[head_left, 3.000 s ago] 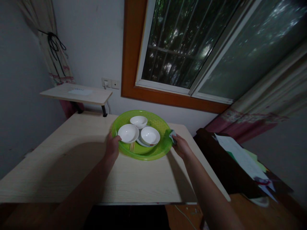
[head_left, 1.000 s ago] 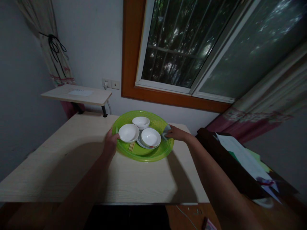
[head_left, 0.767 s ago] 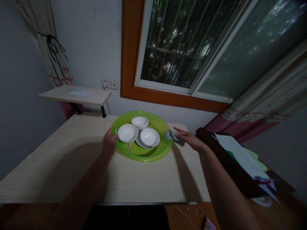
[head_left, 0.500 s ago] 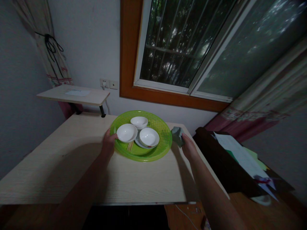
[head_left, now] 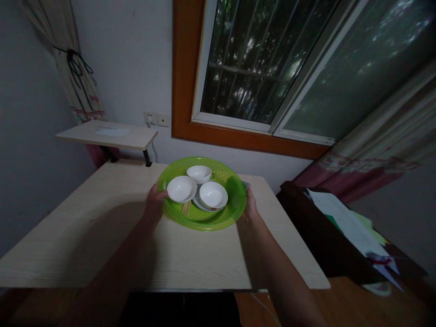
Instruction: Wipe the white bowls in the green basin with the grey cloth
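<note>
A round green plastic basket (head_left: 204, 224) with a wide rim is on the table, holding three white bowls: one at the left (head_left: 181, 189), one at the back (head_left: 199, 173) and one at the front right (head_left: 213, 195). The last bowl sits on a white plate (head_left: 197, 202). Chopsticks (head_left: 185, 208) lie in front of them. My left hand (head_left: 156, 203) grips the basket's left rim, thumb over the edge. At the opposite rim my right hand (head_left: 250, 205) is closed on a grey-green cloth (head_left: 246, 184), mostly hidden behind the rim and fingers.
The pale wooden table (head_left: 200, 259) has a small raised shelf (head_left: 119, 134) at its back left, with a paper on it. Behind stand the wall socket (head_left: 150, 118) and a barred window (head_left: 252, 63). To the right, papers (head_left: 344, 218) lie on a dark brown surface.
My right hand has moved left with the cloth, from beside the basket to against its right rim. My left hand stays on the left rim.
</note>
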Motion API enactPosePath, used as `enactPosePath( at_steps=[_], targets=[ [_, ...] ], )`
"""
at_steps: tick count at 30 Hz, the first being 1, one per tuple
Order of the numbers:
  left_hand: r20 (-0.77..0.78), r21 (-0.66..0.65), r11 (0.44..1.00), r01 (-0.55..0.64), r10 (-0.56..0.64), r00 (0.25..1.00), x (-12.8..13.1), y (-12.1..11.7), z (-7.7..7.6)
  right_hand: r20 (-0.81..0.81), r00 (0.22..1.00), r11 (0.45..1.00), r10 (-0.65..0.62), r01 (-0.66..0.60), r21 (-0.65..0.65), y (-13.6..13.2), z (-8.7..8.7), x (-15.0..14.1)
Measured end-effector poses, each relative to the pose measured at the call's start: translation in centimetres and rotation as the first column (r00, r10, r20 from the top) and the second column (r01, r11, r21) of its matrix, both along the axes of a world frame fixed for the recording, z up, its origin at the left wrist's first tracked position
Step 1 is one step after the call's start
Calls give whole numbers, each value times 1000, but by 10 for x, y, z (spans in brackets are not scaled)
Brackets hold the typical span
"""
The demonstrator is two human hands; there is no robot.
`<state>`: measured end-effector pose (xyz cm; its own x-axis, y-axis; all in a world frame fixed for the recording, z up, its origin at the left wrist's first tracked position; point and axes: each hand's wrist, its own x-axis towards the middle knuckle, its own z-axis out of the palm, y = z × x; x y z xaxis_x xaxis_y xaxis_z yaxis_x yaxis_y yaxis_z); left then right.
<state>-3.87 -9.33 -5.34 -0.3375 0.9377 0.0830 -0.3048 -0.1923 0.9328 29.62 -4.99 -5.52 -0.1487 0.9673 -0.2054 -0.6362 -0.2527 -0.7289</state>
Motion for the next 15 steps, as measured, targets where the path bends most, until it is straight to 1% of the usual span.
enactPosePath(
  at_steps=[3, 7, 9, 12, 15],
  targets=[
    [23, -43, 999, -14, 14, 1000, 3, -1, 2, -39, 998, 999, 43, -43, -4, 0, -2, 5],
    [55, -50, 998, -34, 36, 998, 6, -1, 4, -53, 995, 996, 82, -81, 20, -21, 0, 3],
    [70, -58, 997, -47, 51, 996, 8, -1, 5, -21, 998, 998, 55, -54, 45, -36, 0, 1],
    [81, -77, 995, -64, 70, 994, 9, -3, 8, 13, 999, 996, -30, 29, 90, -57, -4, 0],
    [86, -64, 997, -40, 45, 995, 8, -4, 10, 8, 996, 992, -91, 90, 94, -70, -9, 1]
  ],
)
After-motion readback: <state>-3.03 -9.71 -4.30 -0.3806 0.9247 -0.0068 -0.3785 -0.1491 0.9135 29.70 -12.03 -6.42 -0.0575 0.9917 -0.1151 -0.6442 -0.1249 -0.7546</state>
